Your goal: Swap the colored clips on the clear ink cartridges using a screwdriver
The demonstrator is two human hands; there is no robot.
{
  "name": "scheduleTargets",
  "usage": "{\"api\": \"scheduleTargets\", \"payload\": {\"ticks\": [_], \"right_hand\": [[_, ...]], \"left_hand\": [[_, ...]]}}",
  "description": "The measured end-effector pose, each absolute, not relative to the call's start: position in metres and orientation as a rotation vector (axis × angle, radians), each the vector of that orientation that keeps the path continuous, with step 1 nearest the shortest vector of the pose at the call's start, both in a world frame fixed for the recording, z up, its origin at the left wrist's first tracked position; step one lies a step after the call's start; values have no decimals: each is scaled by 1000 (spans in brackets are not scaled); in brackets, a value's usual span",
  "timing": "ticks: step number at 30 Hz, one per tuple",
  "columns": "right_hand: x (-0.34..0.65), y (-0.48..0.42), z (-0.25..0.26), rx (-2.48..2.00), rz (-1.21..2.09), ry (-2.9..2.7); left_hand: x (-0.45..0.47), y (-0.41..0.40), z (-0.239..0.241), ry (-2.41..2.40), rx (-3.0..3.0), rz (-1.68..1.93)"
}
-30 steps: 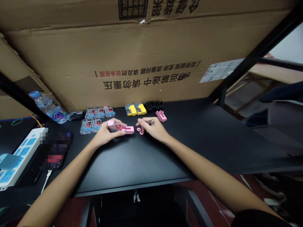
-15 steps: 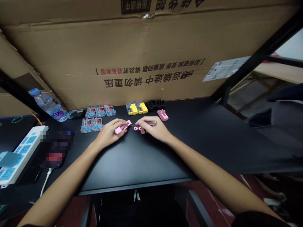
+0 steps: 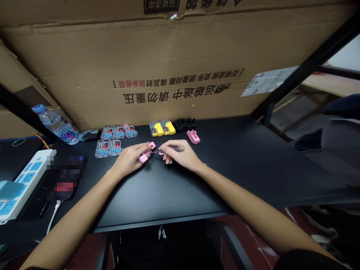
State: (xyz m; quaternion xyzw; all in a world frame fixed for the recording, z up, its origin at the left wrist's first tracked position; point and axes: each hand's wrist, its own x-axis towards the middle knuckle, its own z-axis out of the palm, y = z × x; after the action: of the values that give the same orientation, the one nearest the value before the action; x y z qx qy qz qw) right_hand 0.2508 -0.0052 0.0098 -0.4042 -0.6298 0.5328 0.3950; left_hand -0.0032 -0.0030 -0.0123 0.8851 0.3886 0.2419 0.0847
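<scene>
My left hand (image 3: pixel 131 159) rests on the black table (image 3: pixel 157 191) with its fingers closed on a small pink plastic part (image 3: pixel 147 152). My right hand (image 3: pixel 180 155) pinches a thin screwdriver (image 3: pixel 171 149) whose tip points left at the pink part. The two hands nearly touch. Small pink rings lie under my right fingers, mostly hidden.
Behind the hands lie clear plastic parts (image 3: pixel 114 138), yellow parts (image 3: pixel 162 128), black parts (image 3: pixel 184 124) and a pink part (image 3: pixel 194 137). A water bottle (image 3: pixel 56 125), a white power strip (image 3: pixel 24 180) and a phone (image 3: pixel 63 180) sit at left. A big cardboard box (image 3: pixel 168 63) stands behind.
My left hand turned and tilted the pink part up. My right hand slid left over the pink rings, bringing the screwdriver tip to the part.
</scene>
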Motion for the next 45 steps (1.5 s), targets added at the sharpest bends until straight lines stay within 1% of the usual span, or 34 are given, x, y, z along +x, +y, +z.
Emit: {"api": "scheduleTargets", "payload": {"ticks": [14,24,30,36,40,45], "right_hand": [[241,-5,6,-1089,1391,-1455],[260,0,2,-968,1256,-1838],[264,2,9,-1001,1259,-1831],[262,4,9,-1062,1110,-1834],[259,5,3,-1045,1114,-1907],[264,10,-3,-1102,1121,-1893]], "left_hand": [[3,-5,-17,1246,2715,667],[6,-6,-14,1260,2783,636],[8,-7,-14,1228,2775,651],[1,-6,-1,1187,2464,943],[-7,-3,1,1256,2172,1080],[-7,2,-10,1317,1813,1177]]}}
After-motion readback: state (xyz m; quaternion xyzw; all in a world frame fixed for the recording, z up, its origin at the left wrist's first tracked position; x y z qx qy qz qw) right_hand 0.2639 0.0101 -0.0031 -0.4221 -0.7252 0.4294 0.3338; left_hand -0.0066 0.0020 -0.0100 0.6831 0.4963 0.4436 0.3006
